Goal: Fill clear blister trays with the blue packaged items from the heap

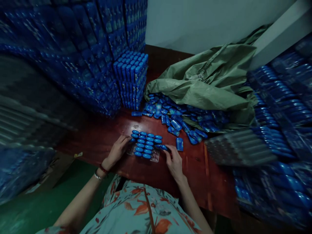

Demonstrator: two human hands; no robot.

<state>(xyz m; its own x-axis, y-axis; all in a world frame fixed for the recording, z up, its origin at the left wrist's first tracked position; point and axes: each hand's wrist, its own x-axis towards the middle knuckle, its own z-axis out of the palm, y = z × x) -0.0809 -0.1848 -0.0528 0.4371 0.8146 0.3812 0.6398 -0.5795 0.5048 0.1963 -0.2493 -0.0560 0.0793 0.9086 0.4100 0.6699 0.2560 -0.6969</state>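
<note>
Small blue bottles with rounded oval ends (145, 143) stand in rows in a clear plastic tray (155, 157) before me. At the tray's left side, my left hand (119, 148) has its fingers closed on a blue bottle (132, 139) at the end of a row. My right hand (174, 159) grips another blue bottle (162, 147), which lies tilted at the right edge of the rows. Some tray pockets at the front left and front right show bare plastic. A single blue bottle (179, 144) lies on the red-brown table (102, 130), right of the tray.
Loose blue bottles (175, 122) spill from a green sack (207, 87) at the back. Packed blocks of bottles (131, 71) are piled high at the left and back. Stacked clear trays (241, 148) sit at the right, beside more wrapped packs (280, 97). Grey stacked trays (29, 97) stand left.
</note>
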